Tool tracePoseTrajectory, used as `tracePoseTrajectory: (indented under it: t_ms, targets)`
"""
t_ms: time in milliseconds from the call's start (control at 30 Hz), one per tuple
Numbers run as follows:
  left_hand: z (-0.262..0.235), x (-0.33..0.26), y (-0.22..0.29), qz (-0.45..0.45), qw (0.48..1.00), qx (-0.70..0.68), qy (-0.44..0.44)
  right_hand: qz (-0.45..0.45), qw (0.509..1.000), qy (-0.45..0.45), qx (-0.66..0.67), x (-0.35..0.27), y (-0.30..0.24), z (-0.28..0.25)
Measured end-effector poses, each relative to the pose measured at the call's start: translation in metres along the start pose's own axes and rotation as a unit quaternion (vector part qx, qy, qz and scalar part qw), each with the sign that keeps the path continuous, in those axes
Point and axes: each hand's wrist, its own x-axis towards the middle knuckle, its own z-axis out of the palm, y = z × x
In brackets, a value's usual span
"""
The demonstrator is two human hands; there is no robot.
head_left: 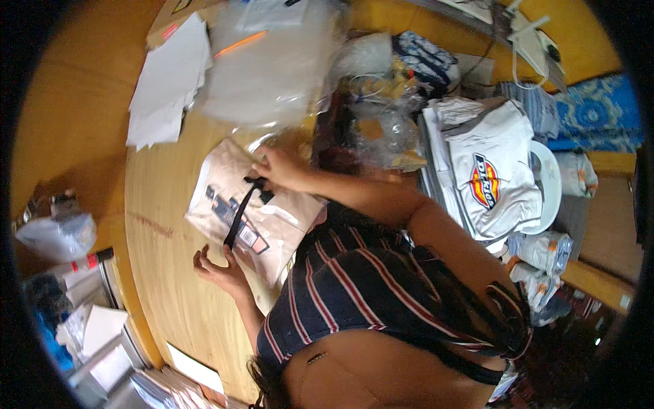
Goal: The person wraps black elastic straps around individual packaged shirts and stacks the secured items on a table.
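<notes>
On the wooden table lies a folded beige garment in a clear plastic bag [286, 228], with a dark printed label [248, 236] on its front. A narrow black strip [238, 221] runs slantwise over the bag. My right hand [283, 169] is at the bag's far side, fingers bent and closed at the strip's upper end; its exact grip is partly hidden. My left hand [223, 273] is beside the near left edge of the bag, thumb and fingers apart and curved. Its thumb is by the lower end of the strip, and I cannot tell whether they touch.
White paper sheets [167, 85] and a pile of clear plastic bags [266, 78] with an orange pen-like stick [242, 43] lie at the table's far end. To the right, a white printed T-shirt [490, 170] tops a stack beside a white stool [547, 187]. Stacked papers [177, 388] are at lower left.
</notes>
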Motion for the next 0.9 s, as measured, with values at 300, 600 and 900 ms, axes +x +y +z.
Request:
tracePoseTrajectory:
  t_ms: [300,600,900]
  targets:
    - [-0.029,-0.02,0.01,-0.463,0.654,-0.576,-0.165,-0.028,0.945,-0.198,0.259,-0.05,-0.032,-0.003]
    - [-0.042,-0.009,0.09,-0.263,0.458,-0.757,-0.384,0.165,0.847,-0.153,0.481,-0.15,0.006,-0.12]
    - [-0.011,-0.038,0.106,-0.105,0.669,-0.597,-0.431,0.104,0.985,0.065,0.123,-0.181,-0.001,-0.208]
